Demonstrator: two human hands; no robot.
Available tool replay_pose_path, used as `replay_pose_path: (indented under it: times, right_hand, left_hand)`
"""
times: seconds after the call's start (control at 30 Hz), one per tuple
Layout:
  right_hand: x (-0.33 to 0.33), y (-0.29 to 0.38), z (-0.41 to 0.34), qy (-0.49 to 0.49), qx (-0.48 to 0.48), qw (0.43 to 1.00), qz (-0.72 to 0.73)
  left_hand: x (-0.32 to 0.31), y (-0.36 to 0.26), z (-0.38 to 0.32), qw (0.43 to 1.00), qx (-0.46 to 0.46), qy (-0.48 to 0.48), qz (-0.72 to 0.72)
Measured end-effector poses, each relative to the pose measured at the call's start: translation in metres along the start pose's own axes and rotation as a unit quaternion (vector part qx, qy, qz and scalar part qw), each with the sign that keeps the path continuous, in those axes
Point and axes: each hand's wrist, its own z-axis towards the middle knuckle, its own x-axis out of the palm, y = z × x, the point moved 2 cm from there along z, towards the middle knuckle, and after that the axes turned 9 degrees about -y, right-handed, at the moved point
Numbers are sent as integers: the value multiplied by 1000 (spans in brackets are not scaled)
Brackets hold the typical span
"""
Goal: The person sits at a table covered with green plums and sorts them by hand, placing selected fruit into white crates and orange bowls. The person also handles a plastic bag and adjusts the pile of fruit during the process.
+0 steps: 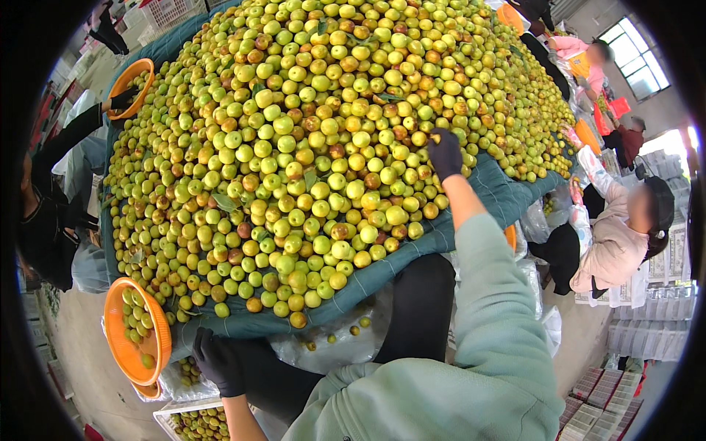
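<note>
A broad heap of green and reddish-brown jujubes (331,154) lies on a teal quilted cloth (353,297) before me. My right hand (445,154), in a dark glove, reaches to the heap's right side. Its fingers touch the fruit, and a bit of yellow shows at the fingertips; whether a jujube is gripped is hidden. My left hand (216,364), also gloved, is at the cloth's near edge with its fingers bent. What lies inside it cannot be seen. Just left of that hand, an orange plastic basket (113,336) is tilted and holds several jujubes.
Below my left hand stands a white crate (168,421) of jujubes. Plastic sheeting (309,353) with a few loose fruits lies under the cloth's edge. A person (49,209) at the left reaches into another orange basket (113,88). A person (612,237) sits at the right; stacked crates (601,394) stand behind.
</note>
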Motion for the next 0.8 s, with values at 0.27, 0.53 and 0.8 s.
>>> replay_pose_path:
  times: [0.27, 0.53, 0.8]
  right_hand:
    - [-50, 200, -257, 313, -174, 776, 519]
    - [-36, 199, -257, 254, -255, 821, 443]
    - [-8, -45, -73, -156, 104, 982, -27]
  left_hand:
    - [64, -102, -13, 337, -562, 249, -713]
    - [12, -12, 14, 855, -264, 116, -431]
    - [-80, 175, 68, 939, -279, -190, -66]
